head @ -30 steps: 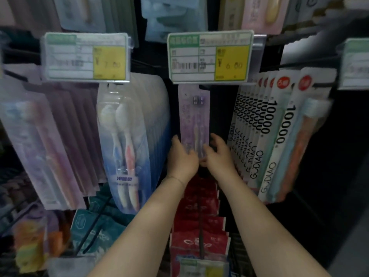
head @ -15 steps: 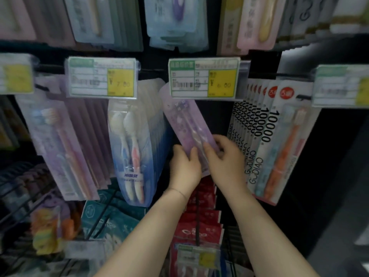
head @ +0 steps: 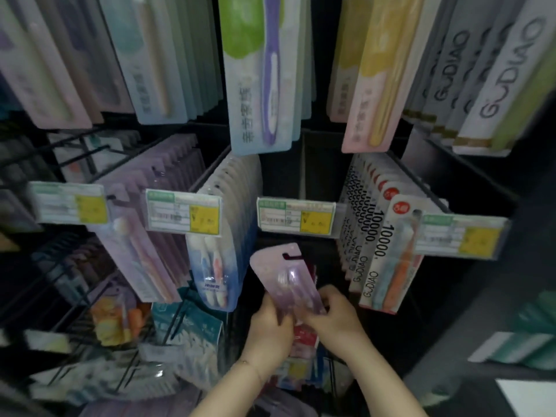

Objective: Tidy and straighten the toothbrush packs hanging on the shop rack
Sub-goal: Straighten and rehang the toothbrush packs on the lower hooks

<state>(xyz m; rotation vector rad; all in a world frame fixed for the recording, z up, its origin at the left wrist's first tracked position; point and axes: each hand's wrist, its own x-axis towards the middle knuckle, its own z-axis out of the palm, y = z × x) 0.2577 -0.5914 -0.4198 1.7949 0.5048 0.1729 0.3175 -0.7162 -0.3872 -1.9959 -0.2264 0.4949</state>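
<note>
A purple toothbrush pack is tilted to the left below the middle price tag, off its hook, with its hang hole showing at the top. My left hand grips its lower left edge. My right hand grips its lower right edge. Both hands hold this one pack in front of the red packs on the row below. The middle hook behind the tag is dark and looks bare.
Blue-white twin packs hang to the left, white "10000" packs to the right, lilac packs further left. Longer packs hang on the upper row. Wire hooks stick out at the left.
The purple pack hung straight under the tag, then swung to the left, and is now lower and off the hook in both hands. The view has tipped upward.
</note>
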